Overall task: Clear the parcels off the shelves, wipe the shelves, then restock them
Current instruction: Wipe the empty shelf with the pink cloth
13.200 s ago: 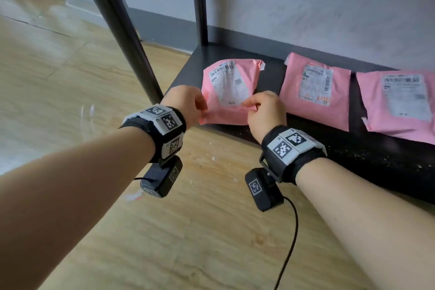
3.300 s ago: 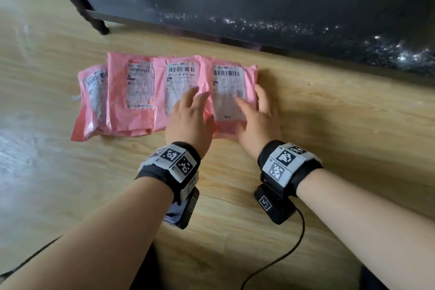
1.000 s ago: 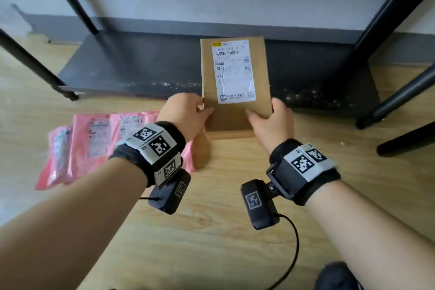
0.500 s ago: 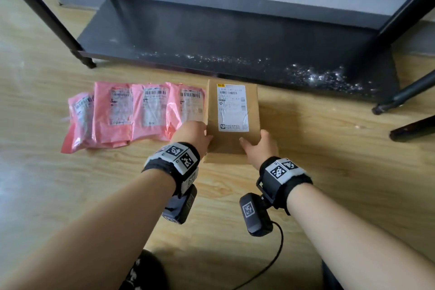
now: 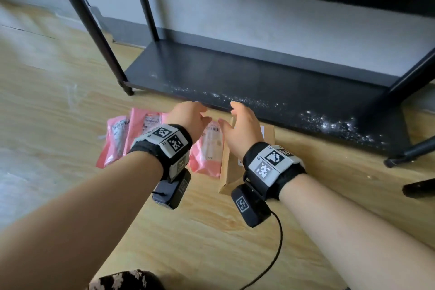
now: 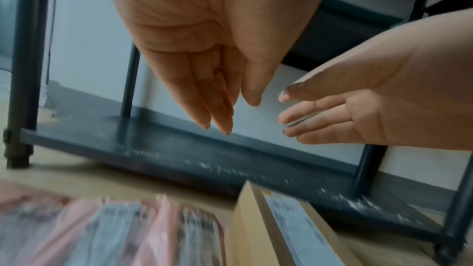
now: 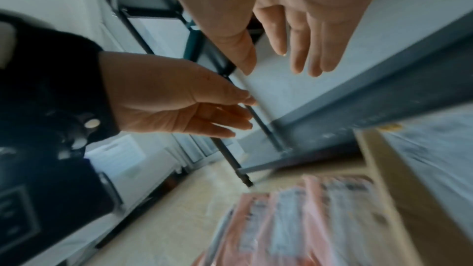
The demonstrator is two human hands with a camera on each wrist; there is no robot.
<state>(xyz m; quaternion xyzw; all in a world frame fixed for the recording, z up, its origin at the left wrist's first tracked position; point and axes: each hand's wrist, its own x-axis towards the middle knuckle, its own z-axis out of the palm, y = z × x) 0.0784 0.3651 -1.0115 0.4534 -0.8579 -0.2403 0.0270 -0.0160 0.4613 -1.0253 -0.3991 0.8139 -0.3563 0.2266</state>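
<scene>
Left hand (image 5: 188, 117), right hand (image 5: 242, 125): empty, fingers straight, palms facing, raised clear above box (image 5: 226, 167); pink mailers (image 5: 207, 148) under left hand; bare shelf (image 5: 259, 75) beyond fingertips

- A light wooden plank floor (image 5: 58, 106) spreads under everything, glossy at the left.
- A pale grey wall (image 5: 235, 14) with a darker grey skirting strip (image 5: 122, 26) stands behind.
- A thin black cable (image 5: 275, 252) curls over the floor (near the bottom edge).
- Black tube legs (image 5: 409, 153) lie at right.
</scene>
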